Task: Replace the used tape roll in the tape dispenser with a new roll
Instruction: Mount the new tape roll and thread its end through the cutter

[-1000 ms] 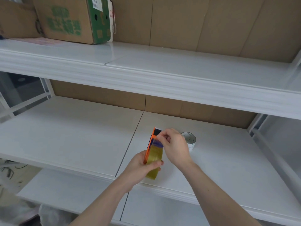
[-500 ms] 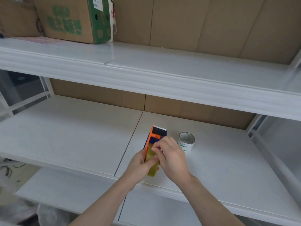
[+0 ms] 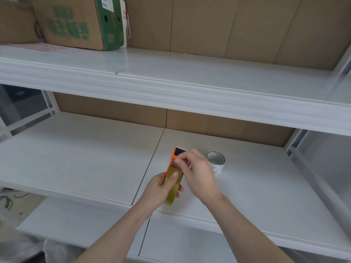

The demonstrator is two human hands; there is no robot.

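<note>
My left hand (image 3: 161, 188) grips an orange tape dispenser (image 3: 173, 158) that holds a yellowish tape roll (image 3: 171, 194), seen edge-on, with my thumb pressed on the roll. My right hand (image 3: 199, 173) is at the dispenser's upper part, thumb and forefinger pinched on the tape end near the dark blade area. A thin, nearly spent roll core (image 3: 216, 161) with green print lies flat on the white shelf (image 3: 247, 186), just right of my right hand and apart from it.
A second white shelf (image 3: 190, 80) runs overhead with cardboard boxes (image 3: 76, 21) at its left end. Brown cardboard backs the shelving. White frame posts (image 3: 296, 141) stand at the right, and a lower shelf (image 3: 95, 234) lies below.
My right hand's pinch slid down the tape half a second ago and has risen again toward the dispenser's top. The left hand keeps holding the dispenser in about the same place.
</note>
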